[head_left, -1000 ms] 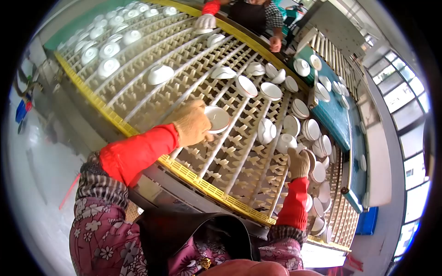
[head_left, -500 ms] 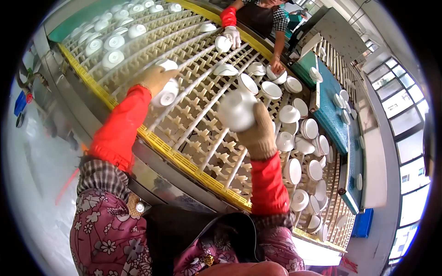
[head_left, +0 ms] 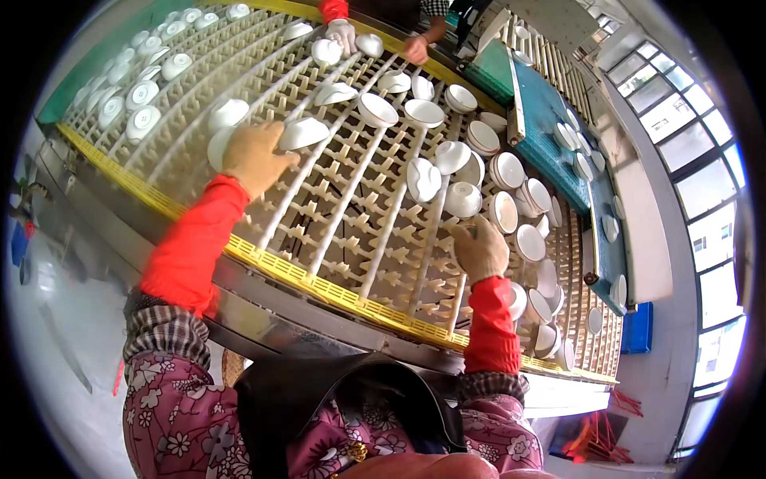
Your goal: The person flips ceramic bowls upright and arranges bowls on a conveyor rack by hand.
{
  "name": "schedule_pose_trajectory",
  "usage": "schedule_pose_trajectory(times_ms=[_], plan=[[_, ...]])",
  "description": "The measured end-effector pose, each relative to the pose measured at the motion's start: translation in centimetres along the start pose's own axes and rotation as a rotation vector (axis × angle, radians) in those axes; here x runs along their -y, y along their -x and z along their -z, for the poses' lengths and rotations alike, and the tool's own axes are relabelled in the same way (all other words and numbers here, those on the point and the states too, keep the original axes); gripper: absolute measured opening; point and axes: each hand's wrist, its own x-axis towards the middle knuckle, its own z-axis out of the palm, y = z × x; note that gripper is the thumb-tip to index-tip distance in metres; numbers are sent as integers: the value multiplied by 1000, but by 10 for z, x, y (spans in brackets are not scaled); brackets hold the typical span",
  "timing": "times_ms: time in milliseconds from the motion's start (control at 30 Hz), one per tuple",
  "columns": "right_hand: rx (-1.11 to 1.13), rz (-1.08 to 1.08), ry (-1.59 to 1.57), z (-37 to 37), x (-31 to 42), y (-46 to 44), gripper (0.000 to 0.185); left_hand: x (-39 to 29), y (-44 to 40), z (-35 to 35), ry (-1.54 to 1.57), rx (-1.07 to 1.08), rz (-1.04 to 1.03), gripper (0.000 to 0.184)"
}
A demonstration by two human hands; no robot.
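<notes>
My left hand point(head_left: 255, 158), in a tan glove, is over the rack with thumb and fingers apart. A white bowl point(head_left: 217, 150) is partly hidden behind it, and an upside-down bowl point(head_left: 305, 133) lies just right of its fingers. Farther back is another white bowl point(head_left: 229, 114). My right hand point(head_left: 482, 249), also gloved, has bent fingers spread apart and no bowl visible in it. Just beyond its fingertips are an overturned bowl point(head_left: 463, 199) and a rimmed bowl point(head_left: 503, 212). A white bowl point(head_left: 424, 180) sits farther left.
The pegged conveyor point(head_left: 351, 231) has a yellow edge point(head_left: 311, 286). Several bowls stand at its left, more crowd the right. A co-worker's white-gloved hand point(head_left: 341, 36) is beside a bowl point(head_left: 325, 53); a bare hand point(head_left: 416, 49) is nearby. Right is a teal belt point(head_left: 550, 152) carrying bowls.
My right hand has let go of the white bowl and moved right and down toward the clustered bowls. My left hand has shifted slightly left and opened. The whole view has shifted.
</notes>
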Motion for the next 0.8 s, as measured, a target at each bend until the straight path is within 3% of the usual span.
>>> schedule_pose_trajectory(times_ms=[100,133,233,267,400,500,567,633,700,733,800], plan=[[21,193,-154,5,-27,10,55,-7,5,-28,-112,-246,-179,72],[-1,317,-92,9,-27,13,53,-9,3,-27,-96,-178,-168,86],[115,307,-149,5,-32,16,53,-8,-4,-28,-64,-258,-216,89],[341,196,-157,6,-32,8,49,-6,-5,-26,-50,-145,-167,99],[554,151,-67,16,-30,-9,37,-6,0,-35,-100,24,-66,112],[345,355,-248,25,-12,-21,32,-4,-3,-28,-48,168,-31,105],[56,443,-360,42,36,-27,28,-11,-6,-23,-77,223,-38,96],[-109,539,-544,60,76,-20,48,-11,-4,-22,-87,237,-48,83],[-220,717,-445,65,89,-17,60,0,2,-34,-80,225,-60,68],[-163,667,-371,73,93,-17,61,-4,3,-31,-61,155,-86,52],[-195,486,-380,60,70,-22,59,-13,-2,-24,30,127,107,50]])
